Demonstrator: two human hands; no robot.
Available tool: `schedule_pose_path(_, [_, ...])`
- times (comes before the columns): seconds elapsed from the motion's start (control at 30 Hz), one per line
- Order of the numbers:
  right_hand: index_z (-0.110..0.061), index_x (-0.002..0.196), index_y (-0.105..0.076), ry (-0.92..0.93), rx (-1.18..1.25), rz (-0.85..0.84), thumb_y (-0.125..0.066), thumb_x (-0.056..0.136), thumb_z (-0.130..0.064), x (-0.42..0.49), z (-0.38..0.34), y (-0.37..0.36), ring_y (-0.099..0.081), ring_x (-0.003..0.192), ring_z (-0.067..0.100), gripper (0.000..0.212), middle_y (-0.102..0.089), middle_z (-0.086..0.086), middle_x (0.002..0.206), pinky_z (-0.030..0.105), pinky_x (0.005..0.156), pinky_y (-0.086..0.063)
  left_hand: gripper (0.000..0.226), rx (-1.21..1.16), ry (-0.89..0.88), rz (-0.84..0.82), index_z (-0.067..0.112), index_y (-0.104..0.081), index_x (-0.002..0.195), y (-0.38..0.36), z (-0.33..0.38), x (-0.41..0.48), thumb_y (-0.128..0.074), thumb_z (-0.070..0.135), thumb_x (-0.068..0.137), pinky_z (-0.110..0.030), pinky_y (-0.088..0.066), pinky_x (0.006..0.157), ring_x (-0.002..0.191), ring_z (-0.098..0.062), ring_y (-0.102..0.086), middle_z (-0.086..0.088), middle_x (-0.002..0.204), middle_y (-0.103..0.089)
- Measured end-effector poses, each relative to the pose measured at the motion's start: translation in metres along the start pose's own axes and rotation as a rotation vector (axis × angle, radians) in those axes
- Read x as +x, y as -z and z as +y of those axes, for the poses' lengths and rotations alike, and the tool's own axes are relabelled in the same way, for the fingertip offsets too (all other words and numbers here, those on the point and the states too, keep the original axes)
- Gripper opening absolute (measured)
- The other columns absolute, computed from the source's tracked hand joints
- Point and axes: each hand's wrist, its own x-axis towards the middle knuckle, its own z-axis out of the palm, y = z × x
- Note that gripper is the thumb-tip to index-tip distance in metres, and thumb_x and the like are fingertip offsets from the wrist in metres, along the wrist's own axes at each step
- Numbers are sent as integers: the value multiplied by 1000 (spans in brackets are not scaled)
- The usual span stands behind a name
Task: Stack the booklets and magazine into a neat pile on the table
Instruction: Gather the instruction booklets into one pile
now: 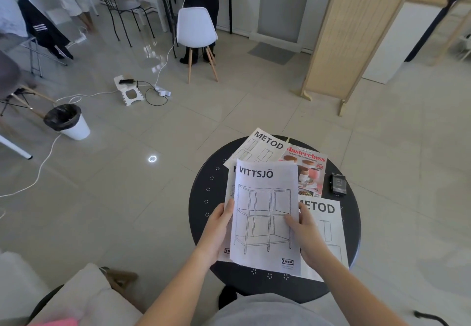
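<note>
On the round black table (204, 198) I hold a white VITTSJÖ booklet (265, 211) by both side edges. My left hand (219, 226) grips its left edge and my right hand (303, 231) grips its right edge, thumb on the cover. Another booklet (228, 190) peeks out beneath it on the left. A METOD booklet (328, 226) lies flat to the right, partly under my right hand. A second METOD booklet (260, 147) lies at the table's far side, beside the colourful Masterclass magazine (309, 172).
A small black device (338, 185) sits on the table right of the magazine. On the tiled floor stand a white bin (68, 121), a white chair (196, 29), a small step stool (128, 91) with cables, and a wooden folding screen (351, 32).
</note>
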Motion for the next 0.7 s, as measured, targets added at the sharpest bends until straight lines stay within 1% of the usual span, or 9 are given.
schedule_pose_path(0.07, [-34, 131, -57, 0, 15, 4, -56, 108, -15, -1, -1, 0, -79, 104, 31, 30, -77, 4, 120, 61, 90, -64, 49, -71, 31, -71, 30, -73, 131, -4, 2, 0, -47, 63, 107, -53, -57, 107, 118, -23, -77, 1, 125, -81])
schedule_pose_path(0.17, [-31, 135, -54, -4, 16, 4, -57, 108, -17, 0, -2, 1, -80, 101, 31, 31, -79, 5, 118, 61, 85, -65, 27, 25, 8, 17, 30, -70, 131, -6, 2, 2, -52, 36, 112, -51, -56, 109, 119, -19, -75, 3, 128, -79])
schedule_pose_path(0.2, [-31, 135, -54, -7, 13, 5, -57, 108, -19, 1, -3, 1, -81, 99, 31, 30, -80, 5, 116, 60, 84, -66, 26, 63, -3, 37, 30, -69, 131, -7, 0, 4, -52, 27, 112, -50, -57, 108, 119, -18, -75, 5, 127, -79])
schedule_pose_path(0.27, [-32, 135, -53, -10, -8, 13, -57, 108, -23, 2, -3, -1, -81, 97, 31, 28, -81, 5, 114, 59, 82, -66, 28, 87, -7, 42, 33, -68, 128, -9, -1, 5, -50, 20, 111, -46, -59, 106, 117, -15, -75, 10, 123, -79])
schedule_pose_path(0.37, [-31, 135, -55, 2, -61, 14, -54, 109, -26, 5, -4, -4, -80, 101, 29, 26, -79, 2, 118, 57, 87, -66, 32, 120, -27, 56, 35, -69, 126, -11, -1, 8, -49, 17, 109, -43, -58, 106, 118, -14, -74, 14, 120, -79])
schedule_pose_path(0.5, [-23, 134, -59, -5, -140, -2, -53, 109, -27, 12, -3, -4, -76, 108, 25, 26, -76, 0, 123, 52, 94, -64, 33, 132, -55, 109, 35, -69, 126, -9, -3, 11, -50, 15, 108, -40, -58, 104, 118, -13, -73, 12, 123, -79])
schedule_pose_path(0.6, [-24, 123, -63, -39, -196, -12, -52, 109, -28, 18, 0, 1, -78, 102, 23, 18, -80, -1, 115, 49, 93, -64, 33, 100, -58, 142, 36, -69, 123, -8, -3, 13, -50, 14, 108, -33, -58, 93, 115, -11, -73, 13, 121, -78])
schedule_pose_path(0.67, [-25, 118, -65, -65, -215, -18, -53, 109, -27, 22, 5, 7, -80, 97, 26, 15, -83, 1, 107, 50, 88, -66, 34, 85, -48, 155, 35, -69, 122, -8, -2, 13, -49, 12, 108, -29, -57, 85, 113, -10, -73, 11, 120, -78])
schedule_pose_path(0.7, [-24, 118, -65, -76, -215, -17, -53, 109, -26, 24, 7, 11, -80, 96, 29, 14, -83, 4, 105, 49, 84, -67, 34, 84, -46, 163, 35, -69, 123, -7, -1, 15, -49, 11, 108, -29, -57, 84, 113, -11, -73, 10, 121, -78])
